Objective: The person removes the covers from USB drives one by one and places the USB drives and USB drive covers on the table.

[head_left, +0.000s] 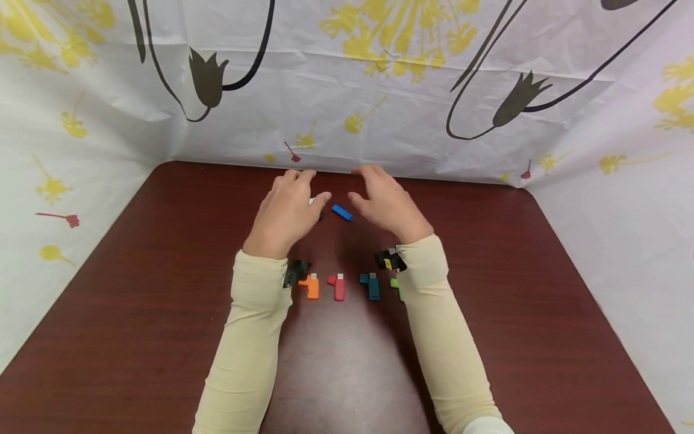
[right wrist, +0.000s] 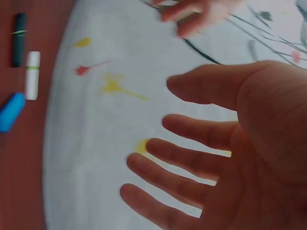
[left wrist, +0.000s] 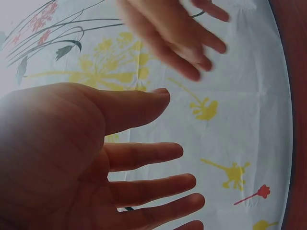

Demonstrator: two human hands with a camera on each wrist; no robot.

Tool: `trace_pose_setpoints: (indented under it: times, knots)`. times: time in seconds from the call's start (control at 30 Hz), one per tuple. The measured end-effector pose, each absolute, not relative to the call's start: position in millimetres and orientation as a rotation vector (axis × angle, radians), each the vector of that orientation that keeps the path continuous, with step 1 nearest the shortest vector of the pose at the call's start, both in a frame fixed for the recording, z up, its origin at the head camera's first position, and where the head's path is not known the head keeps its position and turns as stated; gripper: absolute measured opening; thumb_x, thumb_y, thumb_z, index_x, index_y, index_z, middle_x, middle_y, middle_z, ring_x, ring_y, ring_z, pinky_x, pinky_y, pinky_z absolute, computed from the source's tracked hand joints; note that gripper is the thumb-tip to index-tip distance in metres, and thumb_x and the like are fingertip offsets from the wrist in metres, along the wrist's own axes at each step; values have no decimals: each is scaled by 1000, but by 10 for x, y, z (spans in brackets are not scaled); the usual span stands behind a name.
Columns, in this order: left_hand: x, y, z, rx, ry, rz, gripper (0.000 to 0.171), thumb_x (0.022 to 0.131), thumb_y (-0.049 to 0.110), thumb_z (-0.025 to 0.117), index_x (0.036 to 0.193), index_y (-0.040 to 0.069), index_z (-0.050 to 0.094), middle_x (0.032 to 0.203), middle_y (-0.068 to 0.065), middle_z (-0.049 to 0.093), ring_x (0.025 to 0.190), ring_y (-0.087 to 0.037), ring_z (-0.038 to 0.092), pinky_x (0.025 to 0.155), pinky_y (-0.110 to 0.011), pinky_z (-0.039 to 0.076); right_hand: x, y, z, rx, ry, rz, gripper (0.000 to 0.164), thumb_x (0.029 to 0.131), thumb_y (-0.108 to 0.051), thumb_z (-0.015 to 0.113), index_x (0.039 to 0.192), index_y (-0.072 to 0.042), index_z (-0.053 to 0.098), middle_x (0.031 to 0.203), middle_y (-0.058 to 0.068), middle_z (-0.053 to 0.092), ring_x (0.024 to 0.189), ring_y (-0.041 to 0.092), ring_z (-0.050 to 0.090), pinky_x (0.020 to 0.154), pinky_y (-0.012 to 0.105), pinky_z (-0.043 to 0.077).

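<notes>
Both hands hover over the table with nothing in them: the left hand (head_left: 287,211), its fingers extended in the left wrist view, and the right hand (head_left: 391,205), spread with fingers apart in the right wrist view. On the table between them lies a blue stick-shaped piece (head_left: 342,212). A white stick (right wrist: 32,75) and a black one (right wrist: 18,40) lie beside it in the right wrist view; in the head view the left hand mostly hides them. Nearer the body sit an orange USB stick (head_left: 312,288), a red one (head_left: 339,289), a teal one (head_left: 373,288) and a green one (head_left: 401,292), partly behind the right sleeve.
The dark red-brown table (head_left: 135,289) is bordered at the back and sides by a white patterned cloth (head_left: 325,132). A black wrist device (head_left: 295,272) shows at the left cuff, another (head_left: 389,259) at the right cuff.
</notes>
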State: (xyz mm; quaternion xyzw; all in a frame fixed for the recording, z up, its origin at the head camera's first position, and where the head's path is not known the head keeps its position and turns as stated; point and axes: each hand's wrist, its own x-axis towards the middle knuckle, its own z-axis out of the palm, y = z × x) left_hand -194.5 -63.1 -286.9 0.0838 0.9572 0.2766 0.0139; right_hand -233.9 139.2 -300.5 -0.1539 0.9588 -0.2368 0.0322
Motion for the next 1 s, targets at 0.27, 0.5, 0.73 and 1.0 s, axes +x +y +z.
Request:
trace_pose_setpoints:
  times: [0.27, 0.5, 0.73, 1.0]
  knots:
    - [-1945, -757, -2847, 249, 3011, 915, 61, 113, 37, 58, 163, 4, 45, 165, -22, 43, 155, -41, 39, 118, -62, 47, -2562, 1244, -3458, -434, 2814, -569, 61, 112, -26, 59, 165, -3, 39, 170, 21, 38, 153, 37, 46, 123, 55, 43]
    - [-1958, -836, -2842, 208, 2987, 962, 62, 113, 39, 57, 165, 9, 43, 168, -19, 42, 157, -38, 37, 119, -66, 43, -2634, 1140, -3719, -404, 2769, -409, 60, 113, -28, 56, 165, -2, 41, 166, 22, 42, 151, 39, 48, 122, 57, 45]
    - [-1967, -852, -2849, 208, 2967, 971, 63, 113, 39, 57, 166, 9, 42, 170, -17, 40, 158, -37, 35, 121, -66, 41, -2637, 1116, -3766, -390, 2733, -302, 59, 114, -30, 55, 165, -5, 42, 168, 21, 41, 156, 43, 39, 123, 59, 42]
    - [-1962, -822, -2854, 241, 2951, 989, 61, 113, 39, 57, 164, 9, 44, 169, -16, 41, 156, -36, 37, 122, -65, 40, -2654, 1214, -3724, -460, 2696, -324, 53, 113, -25, 55, 161, -5, 48, 164, 21, 49, 152, 37, 47, 123, 51, 44]
